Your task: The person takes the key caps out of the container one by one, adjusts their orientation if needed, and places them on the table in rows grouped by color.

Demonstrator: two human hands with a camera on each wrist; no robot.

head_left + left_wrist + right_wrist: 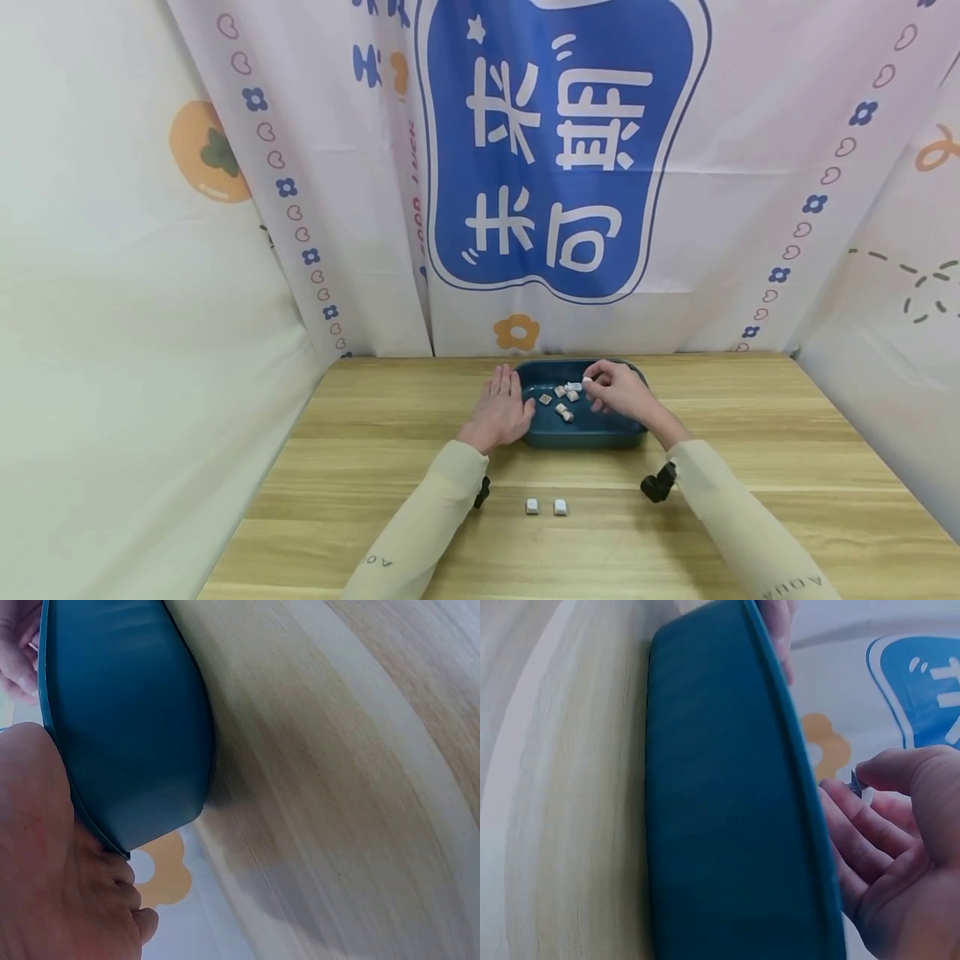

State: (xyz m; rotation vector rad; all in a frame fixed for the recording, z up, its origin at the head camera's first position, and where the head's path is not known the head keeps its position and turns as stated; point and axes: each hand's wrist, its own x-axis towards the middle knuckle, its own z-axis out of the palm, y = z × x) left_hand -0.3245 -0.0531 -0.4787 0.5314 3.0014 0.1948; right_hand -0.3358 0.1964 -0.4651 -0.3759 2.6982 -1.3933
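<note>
A dark teal bin (585,438) stands at the far side of the table with several small keycaps (561,409) scattered inside. My left hand (501,410) rests against the bin's left rim, fingers straight and pointing away, thumb over the edge. Above the right part of the bin, my right hand (618,392) pinches a small white keycap (587,381) between thumb and fingertips. From the right wrist, that keycap (856,783) shows only partly behind the thumb. Two white keycaps, a left one (532,506) and a right one (560,507), sit side by side on the table nearer me.
The wood-grain table (757,467) runs back to a printed cloth (375,275) hanging just behind the bin. Pale cloth walls (142,358) close in the left and right sides. A black wrist camera (658,482) is strapped at my right sleeve.
</note>
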